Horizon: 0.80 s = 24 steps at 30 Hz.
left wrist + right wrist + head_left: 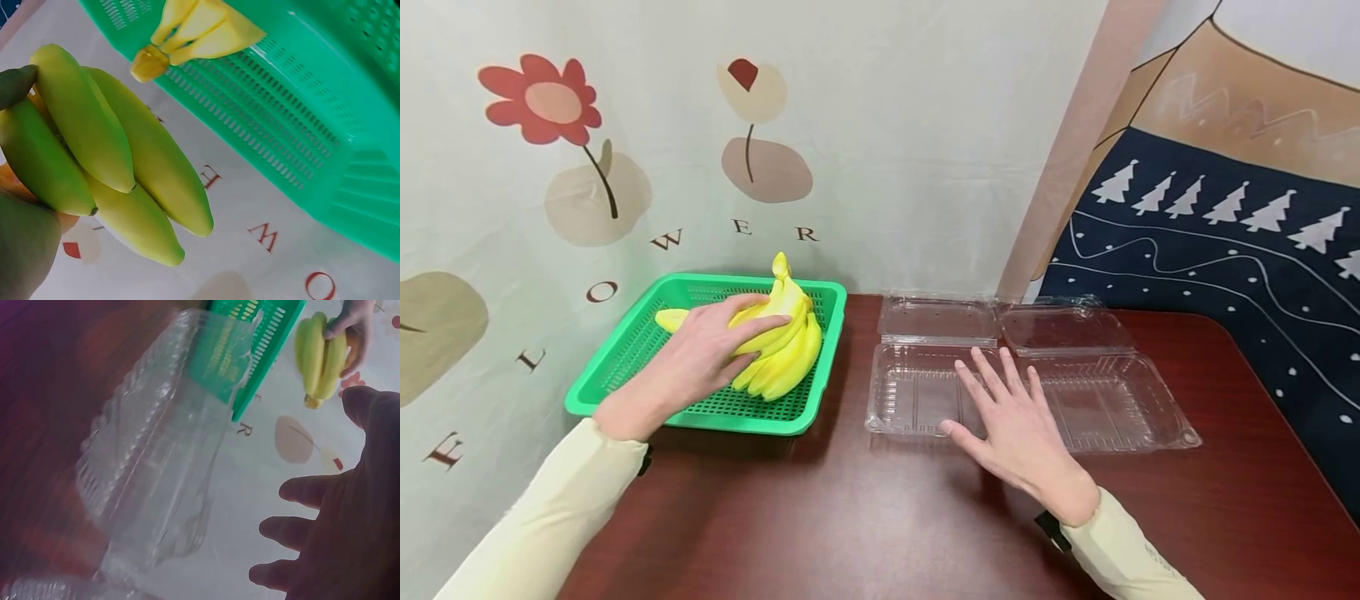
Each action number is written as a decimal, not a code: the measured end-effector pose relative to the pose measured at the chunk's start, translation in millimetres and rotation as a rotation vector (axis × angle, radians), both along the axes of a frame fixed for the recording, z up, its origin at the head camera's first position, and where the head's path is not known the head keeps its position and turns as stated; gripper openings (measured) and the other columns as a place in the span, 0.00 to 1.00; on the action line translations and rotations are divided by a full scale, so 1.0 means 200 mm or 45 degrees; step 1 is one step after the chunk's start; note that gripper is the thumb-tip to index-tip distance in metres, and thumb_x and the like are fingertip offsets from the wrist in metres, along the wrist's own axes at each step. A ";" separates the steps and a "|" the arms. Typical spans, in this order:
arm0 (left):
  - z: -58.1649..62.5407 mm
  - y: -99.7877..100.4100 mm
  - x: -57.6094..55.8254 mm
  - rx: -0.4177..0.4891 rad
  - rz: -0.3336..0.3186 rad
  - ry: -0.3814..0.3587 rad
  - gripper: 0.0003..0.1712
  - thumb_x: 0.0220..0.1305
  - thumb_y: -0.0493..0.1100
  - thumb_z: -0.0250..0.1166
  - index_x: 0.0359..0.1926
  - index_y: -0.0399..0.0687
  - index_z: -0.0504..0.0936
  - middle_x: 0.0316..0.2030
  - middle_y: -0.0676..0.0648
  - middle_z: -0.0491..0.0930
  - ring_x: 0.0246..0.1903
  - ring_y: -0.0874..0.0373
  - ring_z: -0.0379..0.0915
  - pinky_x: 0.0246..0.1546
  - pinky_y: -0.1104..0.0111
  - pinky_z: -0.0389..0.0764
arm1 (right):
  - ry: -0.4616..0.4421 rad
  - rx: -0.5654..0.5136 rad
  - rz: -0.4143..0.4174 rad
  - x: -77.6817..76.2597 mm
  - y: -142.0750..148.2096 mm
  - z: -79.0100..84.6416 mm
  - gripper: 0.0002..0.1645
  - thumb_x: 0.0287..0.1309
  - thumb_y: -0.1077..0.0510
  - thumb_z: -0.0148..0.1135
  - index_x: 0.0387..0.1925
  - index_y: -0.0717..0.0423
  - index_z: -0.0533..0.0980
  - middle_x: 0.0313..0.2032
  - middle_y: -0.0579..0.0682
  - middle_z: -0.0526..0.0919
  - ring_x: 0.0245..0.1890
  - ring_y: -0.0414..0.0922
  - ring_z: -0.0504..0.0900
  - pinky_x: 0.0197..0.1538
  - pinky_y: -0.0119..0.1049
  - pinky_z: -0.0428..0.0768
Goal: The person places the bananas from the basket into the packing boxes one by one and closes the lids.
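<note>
My left hand grips a bunch of bananas, its fingers curled over the fruit. The bunch is green-tinged in the left wrist view. More bananas lie in the green basket, their stem end near its rim. From the head view, the yellow fruit overlaps, so I cannot tell exactly where the held bunch ends. Fingers spread, my right hand hovers over two clear plastic clamshell boxes and holds nothing. The left box and the right box both have their lids folded back.
A dark red wooden table carries the basket and boxes. Behind it hangs a pale flower-print cloth, close to the basket's back rim. A dark blue tree-print cloth borders the table on the right.
</note>
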<state>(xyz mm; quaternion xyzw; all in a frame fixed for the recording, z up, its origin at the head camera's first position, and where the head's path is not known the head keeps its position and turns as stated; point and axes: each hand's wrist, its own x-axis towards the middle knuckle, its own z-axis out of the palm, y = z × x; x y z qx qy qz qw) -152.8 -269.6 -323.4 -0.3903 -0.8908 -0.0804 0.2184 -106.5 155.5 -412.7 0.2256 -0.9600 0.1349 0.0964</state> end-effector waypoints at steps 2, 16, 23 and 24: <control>0.00 0.03 0.00 -0.001 -0.007 -0.001 0.48 0.44 0.28 0.82 0.67 0.58 0.76 0.61 0.36 0.75 0.50 0.36 0.79 0.41 0.40 0.78 | -0.003 0.002 -0.015 0.00 0.03 -0.01 0.52 0.66 0.23 0.52 0.80 0.47 0.60 0.81 0.52 0.53 0.81 0.61 0.43 0.74 0.71 0.47; 0.01 0.21 -0.03 0.047 -0.124 0.000 0.44 0.49 0.26 0.78 0.66 0.59 0.78 0.60 0.36 0.77 0.58 0.42 0.76 0.46 0.41 0.78 | -0.035 0.015 -0.087 0.01 0.17 -0.05 0.51 0.67 0.25 0.53 0.80 0.48 0.60 0.80 0.54 0.55 0.80 0.63 0.44 0.72 0.73 0.48; 0.01 0.31 -0.03 0.048 -0.152 -0.030 0.39 0.54 0.29 0.76 0.65 0.60 0.79 0.61 0.38 0.77 0.59 0.43 0.75 0.48 0.42 0.77 | -0.055 0.031 -0.120 0.01 0.21 -0.07 0.52 0.66 0.24 0.53 0.80 0.48 0.61 0.80 0.55 0.55 0.80 0.64 0.45 0.72 0.73 0.47; 0.00 0.33 -0.03 0.044 -0.154 -0.033 0.38 0.55 0.30 0.77 0.65 0.61 0.79 0.61 0.38 0.77 0.59 0.43 0.75 0.49 0.42 0.77 | -0.055 0.034 -0.123 0.02 0.22 -0.07 0.52 0.66 0.24 0.53 0.80 0.48 0.61 0.80 0.55 0.55 0.80 0.65 0.45 0.72 0.72 0.47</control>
